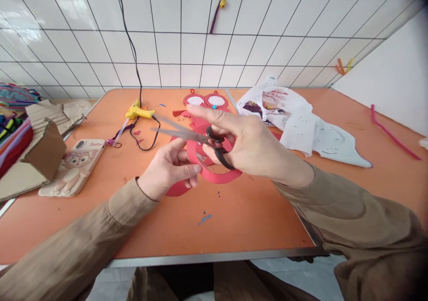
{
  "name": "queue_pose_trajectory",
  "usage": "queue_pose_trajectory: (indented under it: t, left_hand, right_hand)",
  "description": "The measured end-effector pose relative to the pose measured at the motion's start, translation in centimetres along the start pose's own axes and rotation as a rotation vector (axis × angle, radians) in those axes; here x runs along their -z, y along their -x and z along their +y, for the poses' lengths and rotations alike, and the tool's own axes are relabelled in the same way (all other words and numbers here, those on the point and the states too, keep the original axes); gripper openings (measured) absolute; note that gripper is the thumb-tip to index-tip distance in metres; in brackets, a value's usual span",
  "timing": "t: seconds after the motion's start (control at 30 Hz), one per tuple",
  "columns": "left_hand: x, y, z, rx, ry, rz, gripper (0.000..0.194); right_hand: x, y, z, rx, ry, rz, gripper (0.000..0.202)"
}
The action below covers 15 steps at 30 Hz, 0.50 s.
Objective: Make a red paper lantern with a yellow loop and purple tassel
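Two hands at work on a red paper ring (217,175) above the orange table (254,216).

My left hand (170,169) pinches the ring's near edge; it is flat, thin, cut into a curved band with a loose strip trailing left. My right hand (247,145) grips black-handled scissors (197,137), blades parted and pointing left toward the glue gun (137,112).

- Glue gun (136,112) + phone (77,165) on surface (254,216), left of paper ring (214,169)
- Plastic bag (301,122) right of ring
- Cardboard (40,145) far left, beside phone
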<state>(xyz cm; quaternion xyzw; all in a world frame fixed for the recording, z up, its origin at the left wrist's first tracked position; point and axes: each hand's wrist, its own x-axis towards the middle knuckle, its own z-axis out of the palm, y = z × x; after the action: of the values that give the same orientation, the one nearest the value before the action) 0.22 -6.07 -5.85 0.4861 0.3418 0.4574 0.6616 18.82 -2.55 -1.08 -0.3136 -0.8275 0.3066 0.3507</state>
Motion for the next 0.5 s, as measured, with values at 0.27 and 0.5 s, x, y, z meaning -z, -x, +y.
queue_pose_trajectory:
  t: [0.27,0.5]
  left_hand:
    - [0.1,-0.2,-0.4,-0.062,0.023,0.242,0.028]
    - [0.0,-0.2,-0.5,-0.124,-0.009,0.357,0.027]
  right_hand:
    - [3.9,-1.0,-0.2,-0.069,0.071,0.311,0.03]
    - [4.1,-1.1,0.9,-0.041,0.104,0.301,0.028]
